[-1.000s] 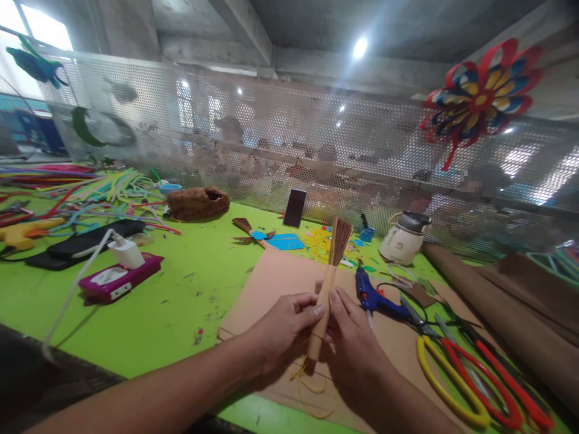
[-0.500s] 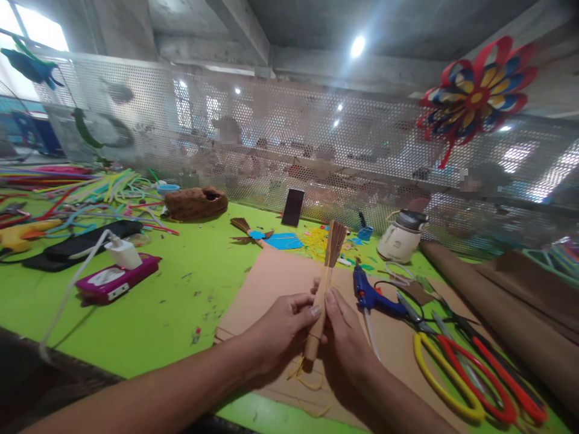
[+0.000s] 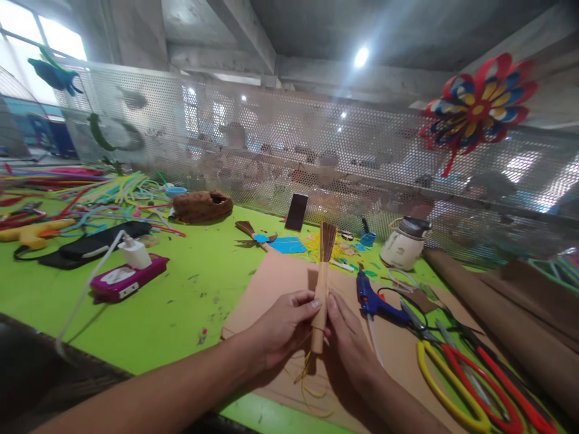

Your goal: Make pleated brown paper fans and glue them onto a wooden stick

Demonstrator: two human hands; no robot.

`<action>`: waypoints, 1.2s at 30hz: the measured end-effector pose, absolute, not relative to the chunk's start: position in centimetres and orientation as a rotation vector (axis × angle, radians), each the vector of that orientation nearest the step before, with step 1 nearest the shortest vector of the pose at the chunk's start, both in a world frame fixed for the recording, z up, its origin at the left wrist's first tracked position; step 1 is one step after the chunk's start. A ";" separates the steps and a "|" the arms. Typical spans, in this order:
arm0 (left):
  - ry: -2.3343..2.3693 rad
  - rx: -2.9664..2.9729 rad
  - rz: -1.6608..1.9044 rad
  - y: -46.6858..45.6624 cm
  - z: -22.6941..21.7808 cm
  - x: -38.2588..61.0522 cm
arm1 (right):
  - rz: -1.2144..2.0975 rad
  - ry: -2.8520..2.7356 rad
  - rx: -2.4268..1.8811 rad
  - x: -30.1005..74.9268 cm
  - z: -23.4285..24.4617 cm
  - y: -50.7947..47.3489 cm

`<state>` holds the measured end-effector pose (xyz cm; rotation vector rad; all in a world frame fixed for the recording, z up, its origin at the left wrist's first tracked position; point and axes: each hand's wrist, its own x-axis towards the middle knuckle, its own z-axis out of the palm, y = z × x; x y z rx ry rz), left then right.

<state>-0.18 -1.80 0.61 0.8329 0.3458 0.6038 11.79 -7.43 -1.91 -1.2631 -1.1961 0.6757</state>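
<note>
Both hands hold a small craft broom (image 3: 322,283), a tan rolled handle topped by a brown fringed brush, standing almost upright over a brown cardboard sheet (image 3: 275,282). My left hand (image 3: 284,325) pinches the handle from the left. My right hand (image 3: 347,340) pinches it from the right, thumb on the handle. Thin yellow strands (image 3: 307,377) hang from the handle's lower end.
A blue glue gun (image 3: 371,296), scissors and yellow and red loops (image 3: 456,380) lie to the right, with brown paper rolls (image 3: 502,325) beyond. A white pot (image 3: 401,245), a phone (image 3: 297,211), a second small broom (image 3: 253,232) and a pink box (image 3: 129,278) sit on the green table (image 3: 181,301).
The broom has turned from leaning right to nearly upright. Both hands keep their pinch on the handle, and the view has shifted slightly.
</note>
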 end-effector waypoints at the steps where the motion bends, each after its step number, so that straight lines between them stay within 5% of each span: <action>1: 0.340 0.827 0.613 -1.9 0.8 -0.2 | 0.688 -1.194 -1.286 11.8 -1.9 -7.4; 36: 0.278 0.882 0.726 -1.7 0.9 0.0 | 0.356 -1.397 -1.262 11.7 -1.2 -7.6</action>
